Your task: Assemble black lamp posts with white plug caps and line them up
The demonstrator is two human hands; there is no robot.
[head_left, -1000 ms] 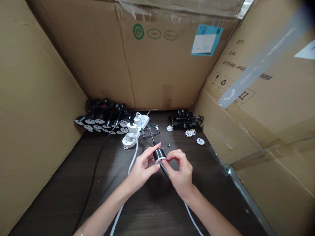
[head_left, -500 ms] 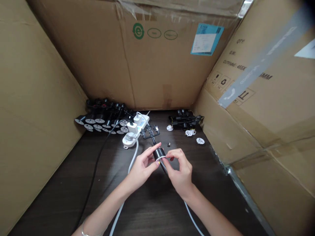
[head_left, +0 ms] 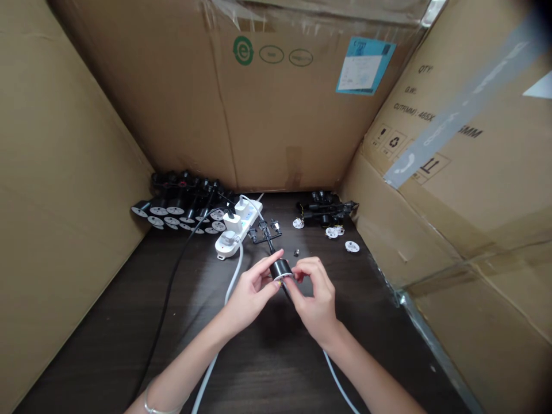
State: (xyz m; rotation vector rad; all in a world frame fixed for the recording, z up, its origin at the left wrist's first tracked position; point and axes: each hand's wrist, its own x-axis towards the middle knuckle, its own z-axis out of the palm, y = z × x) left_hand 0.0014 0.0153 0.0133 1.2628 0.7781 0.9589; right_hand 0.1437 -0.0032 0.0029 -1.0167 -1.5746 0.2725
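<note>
My left hand (head_left: 250, 290) is closed around a small black cylindrical lamp head (head_left: 280, 267) with a white front disc, held just above the dark table (head_left: 107, 345). My right hand (head_left: 314, 293) pinches at the white disc end of the same lamp head with thumb and forefinger. A thin black stem runs from the lamp head back towards a small black bracket (head_left: 265, 233) lying on the table.
A white power strip (head_left: 235, 230) with plugs and a white cable (head_left: 233, 276) lies behind my hands; a black cable (head_left: 168, 293) runs left. Several finished black lamps (head_left: 176, 210) lie back left, more parts (head_left: 325, 213) and white discs (head_left: 351, 246) back right. Cardboard boxes wall all sides.
My hands stay on the lamp head; the right fingers have shifted slightly round its white end. The view has tilted a little.
</note>
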